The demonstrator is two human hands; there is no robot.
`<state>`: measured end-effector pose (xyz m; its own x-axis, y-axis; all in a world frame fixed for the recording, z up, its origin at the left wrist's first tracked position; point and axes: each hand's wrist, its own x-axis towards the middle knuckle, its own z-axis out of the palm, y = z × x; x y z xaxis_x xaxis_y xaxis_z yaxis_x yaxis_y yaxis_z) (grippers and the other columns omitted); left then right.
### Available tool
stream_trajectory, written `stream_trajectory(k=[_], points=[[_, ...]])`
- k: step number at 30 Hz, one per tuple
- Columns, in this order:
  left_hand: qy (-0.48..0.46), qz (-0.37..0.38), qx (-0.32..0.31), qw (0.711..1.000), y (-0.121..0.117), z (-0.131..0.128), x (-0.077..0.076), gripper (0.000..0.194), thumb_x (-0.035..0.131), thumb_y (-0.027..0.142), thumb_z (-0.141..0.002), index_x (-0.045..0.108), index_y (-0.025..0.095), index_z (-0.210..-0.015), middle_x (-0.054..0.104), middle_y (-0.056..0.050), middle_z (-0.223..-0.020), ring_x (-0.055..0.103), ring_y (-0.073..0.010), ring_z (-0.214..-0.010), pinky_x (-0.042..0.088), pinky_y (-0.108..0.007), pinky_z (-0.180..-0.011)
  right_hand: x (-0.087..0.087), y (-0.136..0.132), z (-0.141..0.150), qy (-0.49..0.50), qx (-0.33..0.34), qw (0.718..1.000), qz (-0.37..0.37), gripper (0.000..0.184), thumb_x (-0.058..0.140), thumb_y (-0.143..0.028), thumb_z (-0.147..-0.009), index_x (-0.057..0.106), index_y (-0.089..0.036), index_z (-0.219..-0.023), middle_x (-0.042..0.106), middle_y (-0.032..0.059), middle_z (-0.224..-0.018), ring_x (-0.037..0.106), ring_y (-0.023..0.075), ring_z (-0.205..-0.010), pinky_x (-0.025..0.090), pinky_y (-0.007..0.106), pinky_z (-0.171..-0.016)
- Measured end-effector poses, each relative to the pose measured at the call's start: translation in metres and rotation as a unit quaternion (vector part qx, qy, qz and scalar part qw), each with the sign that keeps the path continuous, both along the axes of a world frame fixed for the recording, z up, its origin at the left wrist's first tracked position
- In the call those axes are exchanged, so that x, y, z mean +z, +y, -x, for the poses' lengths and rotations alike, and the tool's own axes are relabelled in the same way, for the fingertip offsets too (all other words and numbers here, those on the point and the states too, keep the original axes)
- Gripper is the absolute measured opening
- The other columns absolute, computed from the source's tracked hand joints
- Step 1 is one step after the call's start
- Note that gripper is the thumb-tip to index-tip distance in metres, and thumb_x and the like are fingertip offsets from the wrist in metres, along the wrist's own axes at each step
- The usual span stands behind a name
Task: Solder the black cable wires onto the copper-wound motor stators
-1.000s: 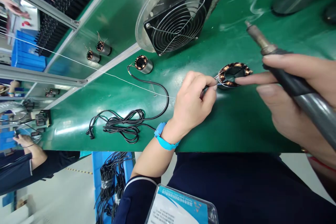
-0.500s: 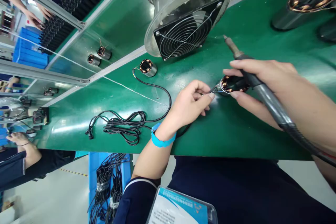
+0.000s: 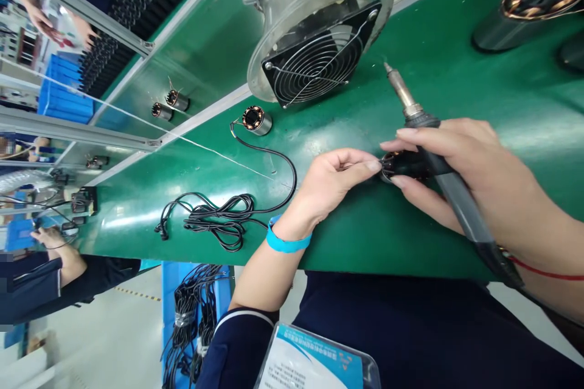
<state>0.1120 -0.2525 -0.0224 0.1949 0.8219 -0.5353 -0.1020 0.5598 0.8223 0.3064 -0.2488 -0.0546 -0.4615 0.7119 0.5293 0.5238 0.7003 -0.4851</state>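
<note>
A motor stator (image 3: 391,165) with copper windings lies on the green bench, partly hidden by my fingers. My left hand (image 3: 340,179), with a blue wristband, is closed in a pinch at its wound end; the thin wires held there are mostly covered. My right hand (image 3: 474,164) grips a soldering iron (image 3: 449,185) whose bare metal tip points up and away from the stator. The thumb and a fingertip of that same hand rest on either side of the stator. Left of my hands, a second stator (image 3: 257,120) stands joined to a coiled black cable (image 3: 223,216).
A fume duct with a fan (image 3: 319,67) stands behind my hands. Larger-looking stators (image 3: 511,18) are at the back right. A strand of solder wire (image 3: 219,151) stretches across from the left. Below the bench edge, a blue bin (image 3: 168,292) holds bundled cables. Co-workers' hands (image 3: 52,237) show at left.
My left fingertips have moved right, closer against the stator's end, covering the wires seen before. The soldering iron has tilted more upright in my right hand.
</note>
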Motion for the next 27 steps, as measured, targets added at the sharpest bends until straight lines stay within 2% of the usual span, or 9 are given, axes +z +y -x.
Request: stream_trajectory(k=[3,6,11,14,17,19,21,24,27], points=[[-0.014,0.012,-0.015,1.0,0.001,0.004,0.0,0.018,0.073,0.022,-0.082,0.06,0.016,-0.071,0.046,0.007,-0.056,0.037,-0.0034,-0.051,0.031,-0.018,-0.05,0.0,-0.001,0.002,-0.003,-0.008,1.0,-0.006,0.047,0.053,-0.034,-0.098,0.042,-0.03,-0.143,0.071,0.0034,-0.106,0.062,0.0257,-0.096,0.047,0.042,-0.081],[-0.024,0.031,-0.034,0.999,0.002,0.01,0.0,0.023,0.07,0.028,-0.083,0.057,0.016,-0.069,0.04,0.007,-0.054,0.03,-0.0033,-0.047,0.021,-0.02,-0.046,0.0,0.0,0.004,-0.004,-0.009,0.999,-0.038,0.038,0.052,-0.031,-0.099,0.047,-0.028,-0.136,0.071,0.0013,-0.098,0.063,0.0235,-0.089,0.046,0.039,-0.077],[-0.05,0.033,-0.099,0.993,-0.001,0.006,-0.002,0.027,0.076,0.035,-0.074,0.059,0.016,-0.07,0.056,0.003,-0.063,0.036,-0.0036,-0.05,0.025,-0.02,-0.047,0.0,0.0,0.007,0.018,-0.032,0.999,-0.03,0.026,0.052,-0.023,-0.099,0.051,-0.029,-0.124,0.069,-0.0025,-0.088,0.062,0.0181,-0.077,0.047,0.034,-0.072],[-0.019,-0.011,-0.132,0.991,-0.006,-0.003,-0.005,0.03,0.077,0.037,-0.076,0.058,0.016,-0.068,0.056,0.004,-0.064,0.04,-0.005,-0.054,0.031,-0.021,-0.053,0.0,0.0,0.012,0.036,-0.043,0.998,-0.016,0.024,0.054,-0.023,-0.098,0.052,-0.029,-0.122,0.068,-0.0022,-0.086,0.062,0.0168,-0.074,0.049,0.032,-0.07],[0.085,-0.104,-0.101,0.986,-0.007,-0.004,-0.005,0.019,0.067,0.028,-0.086,0.06,0.016,-0.073,0.054,0.004,-0.068,0.044,-0.0073,-0.062,0.037,-0.022,-0.062,0.003,0.001,0.016,0.05,-0.054,0.997,-0.027,0.034,0.058,-0.02,-0.096,0.052,-0.027,-0.129,0.07,-0.0009,-0.087,0.064,0.0172,-0.075,0.052,0.031,-0.07],[0.171,-0.171,-0.074,0.968,-0.004,0.006,-0.002,0.014,0.062,0.021,-0.089,0.061,0.016,-0.075,0.056,0.003,-0.073,0.049,-0.0095,-0.07,0.04,-0.023,-0.07,0.004,0.002,0.014,0.066,-0.067,0.995,-0.032,0.042,0.059,-0.021,-0.096,0.049,-0.028,-0.137,0.072,0.0005,-0.091,0.066,0.019,-0.079,0.054,0.032,-0.071],[0.247,-0.216,-0.051,0.943,0.001,0.024,0.003,0.014,0.06,0.019,-0.089,0.06,0.017,-0.075,0.057,0.002,-0.075,0.052,-0.0118,-0.077,0.042,-0.025,-0.076,0.003,0.001,0.008,0.073,-0.079,0.994,-0.03,0.047,0.06,-0.024,-0.096,0.049,-0.032,-0.141,0.073,0.0004,-0.093,0.069,0.0205,-0.081,0.056,0.033,-0.071],[0.356,-0.243,0.01,0.902,0.011,0.06,0.012,0.013,0.058,0.018,-0.09,0.06,0.016,-0.077,0.058,0.001,-0.077,0.054,-0.0131,-0.08,0.043,-0.026,-0.079,-0.005,0.0,-0.004,0.067,-0.115,0.991,0.004,0.044,0.061,-0.03,-0.095,0.054,-0.038,-0.138,0.074,0.0,-0.093,0.071,0.022,-0.082,0.058,0.035,-0.07],[0.463,-0.243,0.098,0.846,0.022,0.093,0.018,0.008,0.054,0.017,-0.092,0.062,0.014,-0.093,0.061,-0.003,-0.087,0.057,-0.0138,-0.082,0.045,-0.027,-0.08,-0.019,0.0,-0.012,0.056,-0.15,0.986,0.053,0.035,0.056,-0.049,-0.096,0.059,-0.038,-0.129,0.075,0.0021,-0.095,0.073,0.0254,-0.09,0.06,0.04,-0.075]])
